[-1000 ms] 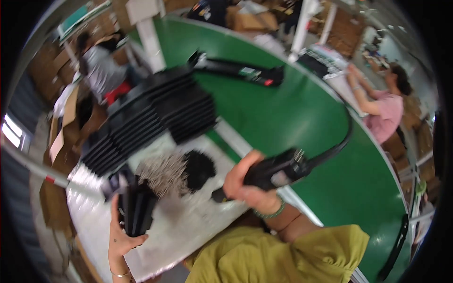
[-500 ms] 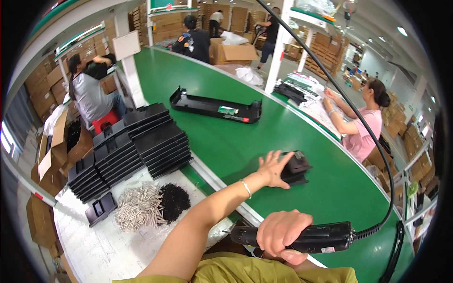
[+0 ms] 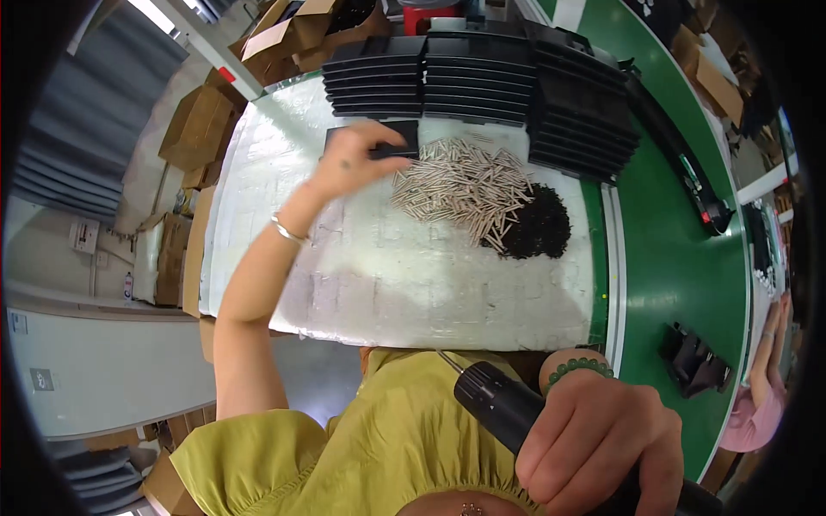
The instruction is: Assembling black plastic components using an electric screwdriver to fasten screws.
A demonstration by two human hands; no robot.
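My left hand [image 3: 354, 162] is over the white work surface, thumb and fingers apart, at a single flat black plastic part [image 3: 401, 135]. Whether the fingertips touch that part is not clear. My right hand [image 3: 602, 434] is wrapped round a black electric screwdriver [image 3: 492, 397], its thin bit pointing up and left over the table's near edge. A heap of slim silvery metal pins [image 3: 456, 182] lies just right of my left hand. Against it rests a smaller heap of tiny black pieces, probably screws [image 3: 544, 225].
Stacks of black plastic trays [image 3: 477, 76] line the table's far side. To the right, a green conveyor belt [image 3: 654, 292] carries a long black housing [image 3: 675, 150] and a black part [image 3: 695, 361]. A person in pink [image 3: 757, 413] sits beyond it. Cardboard boxes [image 3: 202, 129] stand left.
My view has swung left onto the white table. My left hand has left the black part on the belt and moved over to the flat black part. My right hand still grips the screwdriver.
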